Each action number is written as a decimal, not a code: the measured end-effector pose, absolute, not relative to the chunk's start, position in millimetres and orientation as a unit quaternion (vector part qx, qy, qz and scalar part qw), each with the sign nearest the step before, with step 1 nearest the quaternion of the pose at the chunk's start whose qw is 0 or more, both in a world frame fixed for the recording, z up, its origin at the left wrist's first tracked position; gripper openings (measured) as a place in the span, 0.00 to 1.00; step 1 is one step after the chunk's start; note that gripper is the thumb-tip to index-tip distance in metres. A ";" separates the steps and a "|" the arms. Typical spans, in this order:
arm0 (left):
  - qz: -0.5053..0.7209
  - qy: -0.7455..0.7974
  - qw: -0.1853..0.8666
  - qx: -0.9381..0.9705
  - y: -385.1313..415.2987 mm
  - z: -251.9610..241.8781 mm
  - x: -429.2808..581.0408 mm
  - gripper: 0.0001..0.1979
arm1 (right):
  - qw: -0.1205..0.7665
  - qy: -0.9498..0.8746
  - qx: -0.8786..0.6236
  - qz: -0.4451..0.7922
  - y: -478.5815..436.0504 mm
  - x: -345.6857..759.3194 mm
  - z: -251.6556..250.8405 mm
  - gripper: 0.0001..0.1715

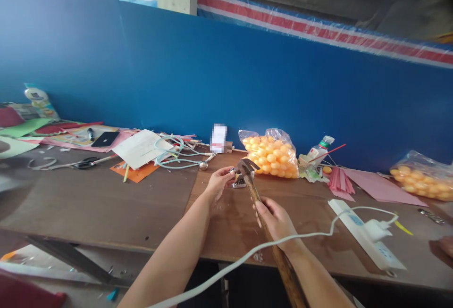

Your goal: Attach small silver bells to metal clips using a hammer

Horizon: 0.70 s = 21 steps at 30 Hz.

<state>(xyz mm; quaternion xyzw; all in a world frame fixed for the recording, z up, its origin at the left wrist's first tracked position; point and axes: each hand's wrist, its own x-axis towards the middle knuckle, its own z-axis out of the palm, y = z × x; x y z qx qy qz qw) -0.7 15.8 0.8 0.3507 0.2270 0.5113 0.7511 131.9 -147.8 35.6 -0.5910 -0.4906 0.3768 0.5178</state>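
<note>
My right hand [272,216] is wrapped round the wooden handle of a claw hammer [250,183], whose long handle runs down toward me. The hammer's head is up beside the fingertips of my left hand [218,183]. Those fingertips pinch a small shiny metal piece [232,170], too small to make out fully. Just below the hammer head lies a small white box [239,184] with tiny dark bits in it, partly hidden. A shiny metal ball [203,165] rests on the table to the left, near a looped pale blue cord [177,164].
Bags of orange balls [271,157] [421,178] stand along the blue partition [177,72]. A white power strip [368,237] lies at right, its cable [247,253] crossing in front of my right forearm. Scissors [85,162], paper and a phone [105,139] lie left.
</note>
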 end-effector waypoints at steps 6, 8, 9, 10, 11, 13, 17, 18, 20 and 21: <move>0.521 0.228 0.743 0.352 16.4 0.5 0.4 0.18 | 0.532 -0.491 -0.586 0.365 -153.4 130.9 44.6 0.29; 0.525 0.226 0.743 0.347 17.1 -0.1 0.8 0.18 | 0.532 -0.488 -0.589 0.364 -154.8 129.4 45.6 0.30; 0.526 0.223 0.744 0.346 17.5 -0.4 1.1 0.18 | 0.530 -0.487 -0.591 0.363 -154.6 128.8 44.9 0.30; 0.526 0.221 0.745 0.347 17.7 -0.7 1.2 0.18 | 0.527 -0.488 -0.593 0.364 -153.9 128.4 43.6 0.30; 0.526 0.221 0.744 0.348 17.8 -0.8 1.3 0.17 | 0.523 -0.489 -0.594 0.368 -153.0 128.2 42.0 0.31; 0.525 0.226 0.743 0.348 17.5 -0.5 1.3 0.17 | 0.519 -0.486 -0.596 0.374 -151.3 128.6 39.3 0.31; 0.526 0.226 0.747 0.339 15.5 2.4 0.6 0.16 | 0.528 -0.476 -0.593 0.378 -153.4 131.3 39.0 0.31; 0.527 0.226 0.747 0.336 15.1 3.2 0.4 0.15 | 0.530 -0.477 -0.590 0.380 -154.6 131.8 39.5 0.30; 0.529 0.228 0.748 0.331 14.7 4.5 0.1 0.14 | 0.531 -0.478 -0.587 0.380 -156.6 132.3 39.6 0.30; 0.529 0.230 0.748 0.329 14.7 4.9 0.0 0.14 | 0.529 -0.479 -0.589 0.378 -157.2 132.3 39.3 0.30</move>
